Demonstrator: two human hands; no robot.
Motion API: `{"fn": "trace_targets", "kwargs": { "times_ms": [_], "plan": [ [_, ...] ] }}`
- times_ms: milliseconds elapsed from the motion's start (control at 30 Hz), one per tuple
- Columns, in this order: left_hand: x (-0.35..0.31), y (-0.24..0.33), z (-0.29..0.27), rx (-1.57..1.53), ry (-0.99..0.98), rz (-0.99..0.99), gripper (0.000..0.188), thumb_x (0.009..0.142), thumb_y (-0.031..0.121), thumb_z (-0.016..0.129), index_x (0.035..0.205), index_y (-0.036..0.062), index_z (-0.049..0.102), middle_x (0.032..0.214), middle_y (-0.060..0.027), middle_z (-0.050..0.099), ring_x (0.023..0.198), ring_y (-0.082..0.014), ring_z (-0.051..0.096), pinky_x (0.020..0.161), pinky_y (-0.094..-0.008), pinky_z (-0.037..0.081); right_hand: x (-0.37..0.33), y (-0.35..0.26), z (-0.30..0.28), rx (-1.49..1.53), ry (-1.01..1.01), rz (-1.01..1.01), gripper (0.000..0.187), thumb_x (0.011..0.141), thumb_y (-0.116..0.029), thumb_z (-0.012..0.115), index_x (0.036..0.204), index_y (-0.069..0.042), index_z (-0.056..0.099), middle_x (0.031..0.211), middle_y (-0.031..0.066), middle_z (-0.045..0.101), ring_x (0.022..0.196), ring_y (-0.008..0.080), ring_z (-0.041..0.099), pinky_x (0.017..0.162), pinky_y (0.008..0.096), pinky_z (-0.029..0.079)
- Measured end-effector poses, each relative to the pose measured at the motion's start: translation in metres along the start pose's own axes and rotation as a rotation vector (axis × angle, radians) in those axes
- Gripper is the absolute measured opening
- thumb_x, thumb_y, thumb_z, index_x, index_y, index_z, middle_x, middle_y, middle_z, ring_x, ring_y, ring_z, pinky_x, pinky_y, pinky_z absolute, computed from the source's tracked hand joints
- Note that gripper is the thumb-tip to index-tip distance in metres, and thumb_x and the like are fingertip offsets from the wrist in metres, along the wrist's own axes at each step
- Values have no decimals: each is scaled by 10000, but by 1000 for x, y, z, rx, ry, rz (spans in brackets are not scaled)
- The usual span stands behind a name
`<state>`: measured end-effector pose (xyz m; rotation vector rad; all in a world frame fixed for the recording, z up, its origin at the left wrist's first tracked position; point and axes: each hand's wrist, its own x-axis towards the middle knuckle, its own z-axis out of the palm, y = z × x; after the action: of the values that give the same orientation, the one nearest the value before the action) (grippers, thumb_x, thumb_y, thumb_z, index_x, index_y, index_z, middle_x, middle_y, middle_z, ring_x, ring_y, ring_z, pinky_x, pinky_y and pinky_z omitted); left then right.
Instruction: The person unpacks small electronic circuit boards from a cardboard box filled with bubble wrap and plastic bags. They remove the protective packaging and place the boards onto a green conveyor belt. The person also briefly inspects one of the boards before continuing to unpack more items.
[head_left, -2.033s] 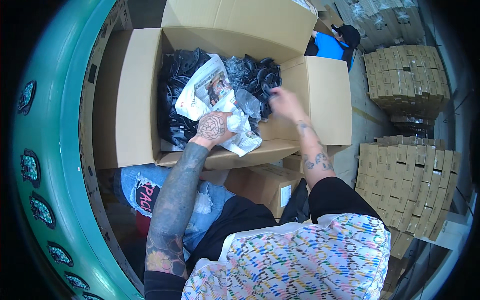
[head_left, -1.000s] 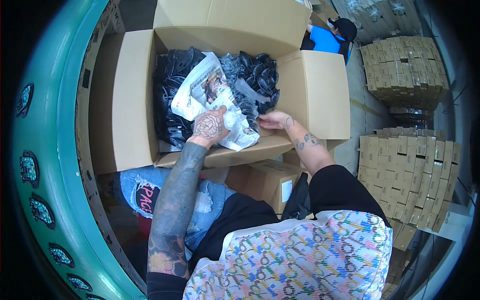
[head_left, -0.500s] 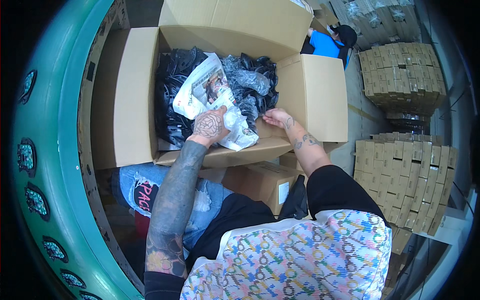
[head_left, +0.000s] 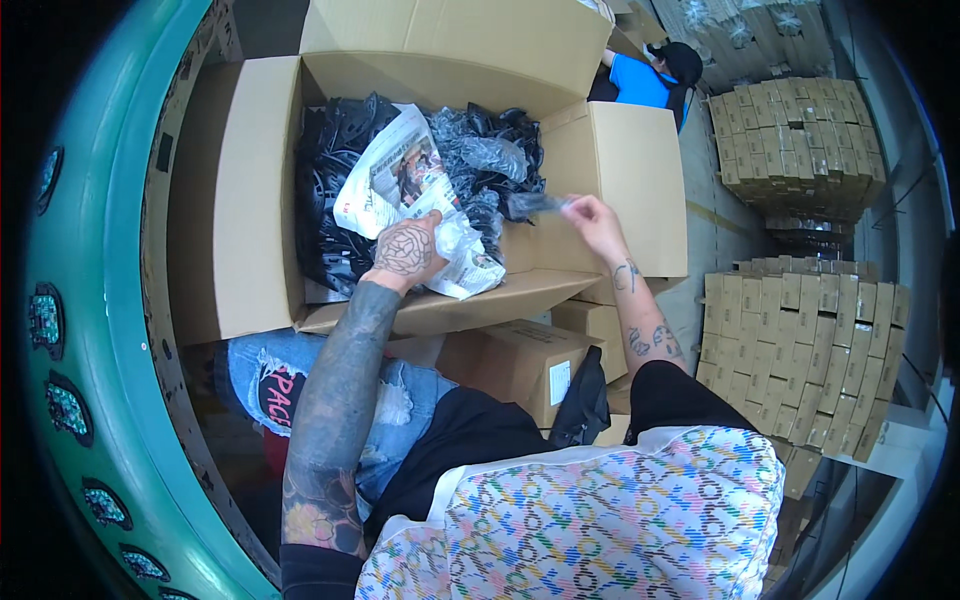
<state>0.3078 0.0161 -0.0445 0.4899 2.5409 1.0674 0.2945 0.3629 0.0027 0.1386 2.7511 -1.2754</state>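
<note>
A large open cardboard box [head_left: 240, 200] in front of me holds many black plastic parts [head_left: 345, 150], some of them in clear plastic bags [head_left: 490, 157]. Over the parts lies a crumpled sheet of newspaper [head_left: 395, 175]. My left hand [head_left: 407, 246] grips its lower edge, thumb on top, beside a bunched clear plastic wrap [head_left: 460, 240]. Above the box's right side, my right hand [head_left: 597, 225] is closed in a pinch on the end of a clear plastic bag [head_left: 535, 204]. That bag is smeared by motion, so its contents cannot be made out.
At the left runs a green conveyor belt [head_left: 120, 300] bearing several small circuit boards [head_left: 68, 408]. A closed carton [head_left: 500, 365] stands below the open box. Stacked cartons [head_left: 800, 350] line the right side. A person in blue [head_left: 640, 82] is beyond the box.
My right hand has lifted from the box's inner right corner, up and to the right, drawing out the clear bag. My left hand stays on the newspaper. The view has shifted slightly.
</note>
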Motion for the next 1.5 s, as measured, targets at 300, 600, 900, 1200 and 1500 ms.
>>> {"fn": "trace_targets", "kwargs": {
  "times_ms": [300,600,900,1200,1500],
  "plan": [
    [-4,7,-10,-16,-19,43,400,694,237,678,1038,67,562,917,-179,675,872,-350,655,782,-440,512,15,7,18,661,210,137,100,939,-164,563,993,-103,505,936,28,615,858,106,588,742,268,484],
    [-1,3,-5,-35,7,74,370,723,234,646,1033,57,551,919,-188,670,870,-355,653,774,-441,506,48,-15,41,-568,159,-156,476,850,-342,635,1244,-132,468,1000,190,650,898,361,634,808,431,500],
    [-3,2,-7,-96,51,33,384,733,228,643,1050,54,514,876,-224,660,848,-369,653,767,-453,503,91,-6,102,-619,230,-297,172,870,-213,546,861,-57,616,870,158,581,839,368,579,775,453,468],
    [3,-11,3,-165,171,113,553,720,470,705,1086,67,608,962,-207,661,900,-346,646,771,-423,516,-6,-75,154,784,-582,246,259,925,-121,434,1125,-27,568,1066,89,602,1003,205,566,886,337,434],
    [3,-7,10,10,34,-100,349,695,313,669,937,63,691,859,-186,679,836,-349,657,789,-427,525,127,-65,135,-737,-4,-429,513,860,-317,585,1313,-99,486,1369,160,454,1244,334,428,1042,423,336]
  ]
}}
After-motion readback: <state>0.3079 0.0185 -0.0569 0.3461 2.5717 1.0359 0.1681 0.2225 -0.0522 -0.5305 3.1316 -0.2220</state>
